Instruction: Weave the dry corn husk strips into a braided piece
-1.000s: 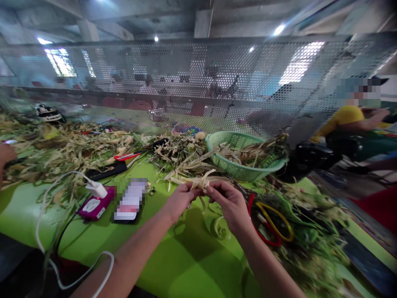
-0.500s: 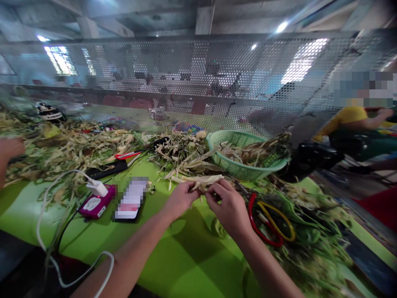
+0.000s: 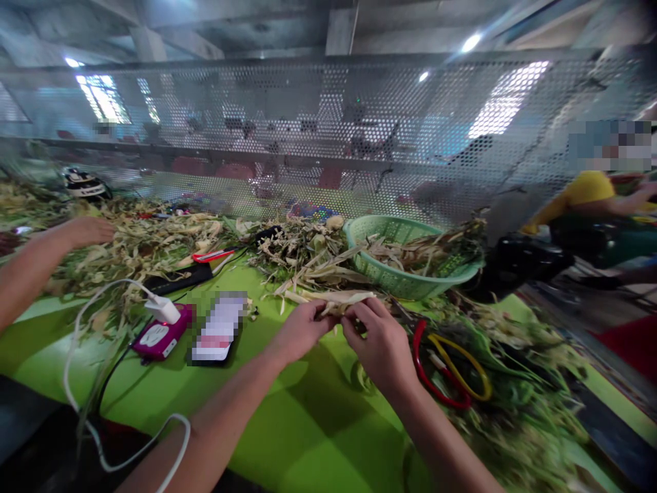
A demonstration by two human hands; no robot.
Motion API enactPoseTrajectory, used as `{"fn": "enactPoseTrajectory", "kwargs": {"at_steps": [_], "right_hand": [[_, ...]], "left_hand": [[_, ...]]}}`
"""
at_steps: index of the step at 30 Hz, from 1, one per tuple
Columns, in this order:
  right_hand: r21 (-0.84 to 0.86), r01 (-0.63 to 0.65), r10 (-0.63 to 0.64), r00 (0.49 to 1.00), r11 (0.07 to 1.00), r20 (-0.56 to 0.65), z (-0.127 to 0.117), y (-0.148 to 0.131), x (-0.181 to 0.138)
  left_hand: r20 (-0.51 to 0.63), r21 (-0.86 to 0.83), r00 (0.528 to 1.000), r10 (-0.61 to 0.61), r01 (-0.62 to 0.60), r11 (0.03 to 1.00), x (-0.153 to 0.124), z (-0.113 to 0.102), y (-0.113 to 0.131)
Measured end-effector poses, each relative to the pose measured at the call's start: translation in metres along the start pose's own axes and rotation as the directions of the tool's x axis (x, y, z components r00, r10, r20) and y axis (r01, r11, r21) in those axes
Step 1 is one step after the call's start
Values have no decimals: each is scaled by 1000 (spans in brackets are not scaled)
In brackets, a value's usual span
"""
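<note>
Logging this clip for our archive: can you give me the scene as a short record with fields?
Left hand: pinches dried leaf strip
Right hand: pinches the strip too
Surface: green table
Behind: green basket holding dried leaves
Beside right hand: red and yellow loops
Left: phone, pink power bank
Far left: co-worker's arm

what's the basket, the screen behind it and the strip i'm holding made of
The basket: likely moulded plastic, pale green, matt, with a regular lattice wall.
The screen: looks like perforated sheet metal, grey, with even round holes and a dull shine.
The strip, pinched by left hand and right hand: dried plant fibre, husk or leaf, pale tan, matt and frayed.
</note>
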State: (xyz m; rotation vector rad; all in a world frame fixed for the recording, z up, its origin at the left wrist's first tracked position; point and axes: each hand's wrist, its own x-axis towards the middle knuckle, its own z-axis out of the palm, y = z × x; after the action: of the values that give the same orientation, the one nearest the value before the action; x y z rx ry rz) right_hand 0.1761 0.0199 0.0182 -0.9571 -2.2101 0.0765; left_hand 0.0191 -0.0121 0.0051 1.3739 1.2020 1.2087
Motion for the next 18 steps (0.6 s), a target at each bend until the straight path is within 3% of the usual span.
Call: {"fn": "enactPoseTrajectory", "kwargs": {"at_steps": [8, 13, 18], "right_hand": [[-165, 42, -51, 997, 985, -51, -1, -4, -3], [-242, 46, -64, 996, 969, -67, 0, -6, -4], [-206, 67, -78, 996, 976, -44, 1, -7, -3]], "left_hand": [[61, -125, 998, -14, 22, 992, 0, 2, 4], [26, -52, 999, -22, 23, 998, -1, 4, 2], [-6, 6, 999, -37, 37, 999, 0, 4, -3]]}}
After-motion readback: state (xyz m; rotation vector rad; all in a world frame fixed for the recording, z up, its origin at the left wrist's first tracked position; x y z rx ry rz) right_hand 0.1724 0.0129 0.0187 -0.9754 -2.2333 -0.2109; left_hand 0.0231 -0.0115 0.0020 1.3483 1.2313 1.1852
